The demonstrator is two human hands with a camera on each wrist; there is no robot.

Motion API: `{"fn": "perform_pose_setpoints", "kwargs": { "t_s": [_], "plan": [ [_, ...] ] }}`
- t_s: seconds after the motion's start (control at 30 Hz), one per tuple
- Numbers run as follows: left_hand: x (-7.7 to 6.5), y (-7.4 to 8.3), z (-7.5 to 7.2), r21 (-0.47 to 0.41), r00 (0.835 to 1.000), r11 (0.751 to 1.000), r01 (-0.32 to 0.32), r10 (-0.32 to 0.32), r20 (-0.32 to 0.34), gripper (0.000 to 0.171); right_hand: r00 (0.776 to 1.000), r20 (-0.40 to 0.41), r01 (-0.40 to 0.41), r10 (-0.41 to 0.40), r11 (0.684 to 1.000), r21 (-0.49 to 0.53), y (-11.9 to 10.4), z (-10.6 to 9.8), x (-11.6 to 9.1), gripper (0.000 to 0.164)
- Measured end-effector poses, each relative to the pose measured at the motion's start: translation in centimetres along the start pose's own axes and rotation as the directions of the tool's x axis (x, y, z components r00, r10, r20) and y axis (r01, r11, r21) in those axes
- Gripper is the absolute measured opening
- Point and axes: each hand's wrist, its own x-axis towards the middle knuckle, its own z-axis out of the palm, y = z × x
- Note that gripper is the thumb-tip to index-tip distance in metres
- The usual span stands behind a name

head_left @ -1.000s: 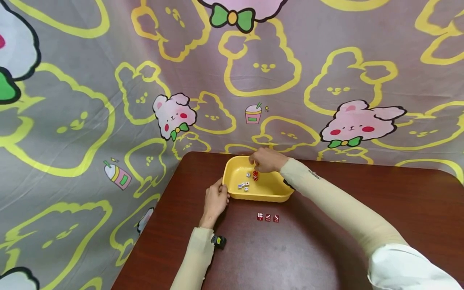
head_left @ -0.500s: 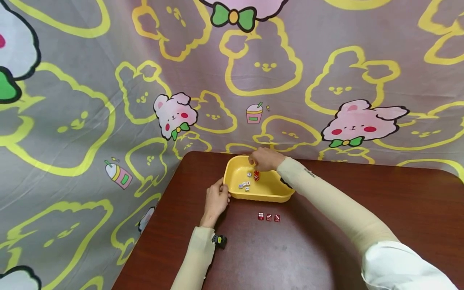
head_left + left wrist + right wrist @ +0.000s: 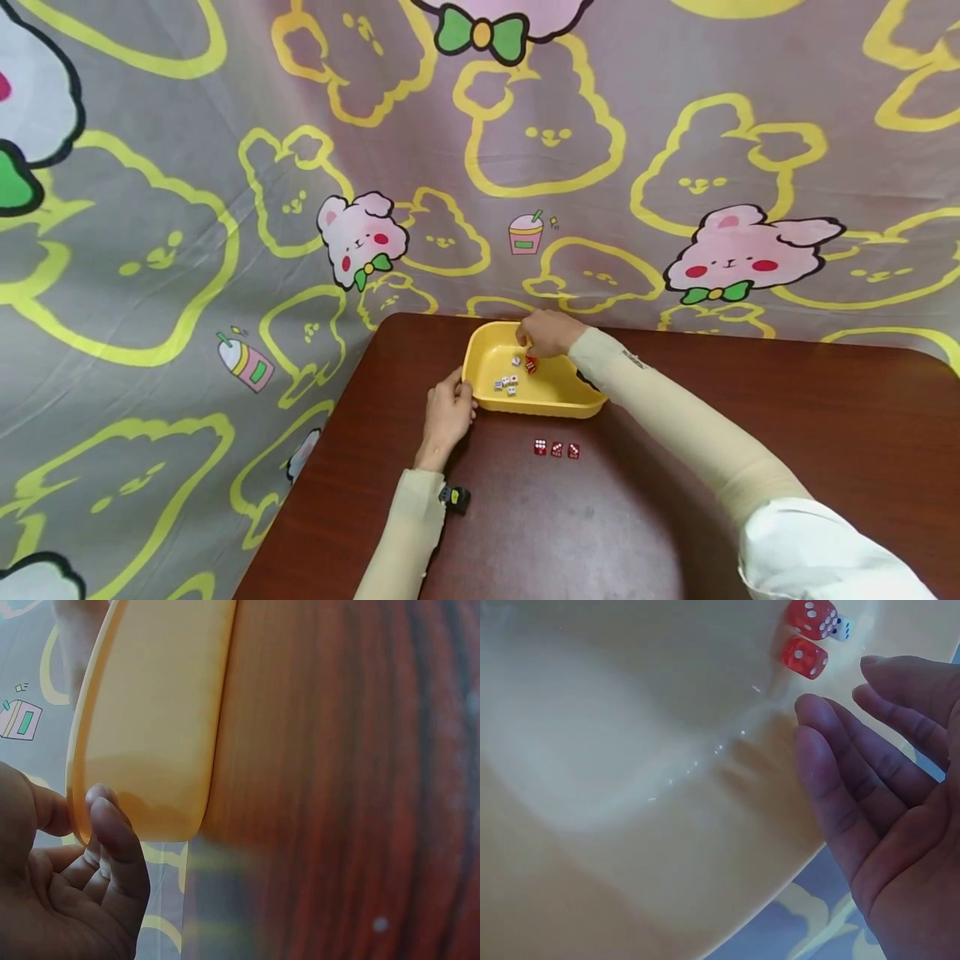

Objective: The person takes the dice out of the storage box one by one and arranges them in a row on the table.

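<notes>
A printed cloth [image 3: 438, 150] hangs behind the brown table [image 3: 675, 483]. The right arm [image 3: 690, 425] crosses the tray's right end, hiding its far corner; the tray [image 3: 551, 390] lies open side up, long axis running left to right. The right hand [image 3: 551, 332] reaches over its far side, fingers bent, thumb and fingertips apart, holding nothing; the left hand [image 3: 447, 410] pinches the left rim. Two red dice [image 3: 805, 658] touch or nearly touch beyond the right fingertips; five white dice [image 3: 512, 390] lie inside, three other red dice [image 3: 557, 448] in front.
</notes>
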Motion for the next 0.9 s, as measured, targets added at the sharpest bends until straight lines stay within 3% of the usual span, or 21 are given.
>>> {"fn": "perform_pose_setpoints", "kwargs": {
  "t_s": [0.63, 0.9],
  "plan": [
    [0.0, 0.0, 0.1, -0.006, 1.000, 1.000, 0.014, -0.014, 0.004, 0.042, 1.000, 0.027, 0.004, -0.004, 1.000, 0.007, 0.7, 1.7, 1.1, 0.007],
    [0.1, 0.1, 0.1, -0.009, 1.000, 1.000, 0.011, -0.011, 0.002, 0.042, 1.000, 0.002, 0.021, -0.021, 1.000, -0.006, 0.7, 2.0, 1.0, 0.006]
  ]
}}
